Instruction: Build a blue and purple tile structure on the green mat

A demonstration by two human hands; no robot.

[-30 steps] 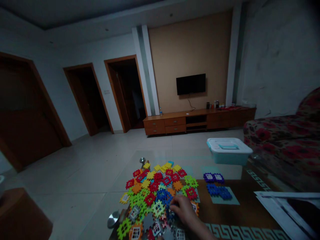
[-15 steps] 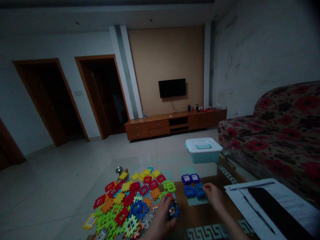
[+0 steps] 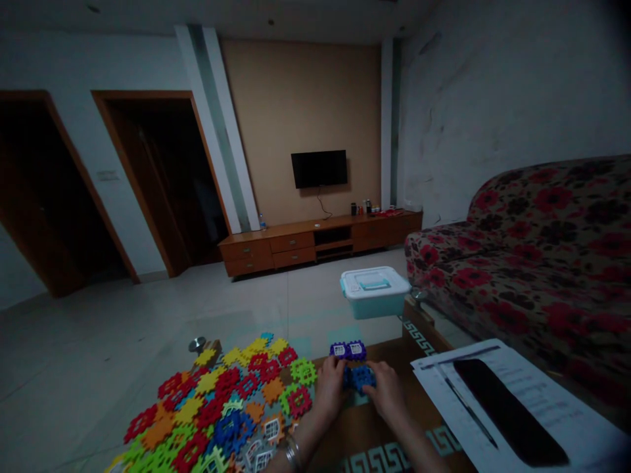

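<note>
Both my hands are at a pair of blue notched building plates on the glass table. My left hand has its fingers curled over the left blue plate, most of which it hides. My right hand grips the right blue plate at its outer edge with thumb and fingers. Just beyond lie two joined purple plates with white window inserts. To the left spreads a pile of loose plates in red, yellow, green, orange, blue and grey.
A lidded teal box stands at the table's far side. Papers with a pen and a black case lie on the right. Beyond are a flowered sofa and a low TV cabinet.
My left hand has moved from the edge of the pile to the blue plates, where a blue piece was in it before. My right hand stays at the right plate. The view has turned right.
</note>
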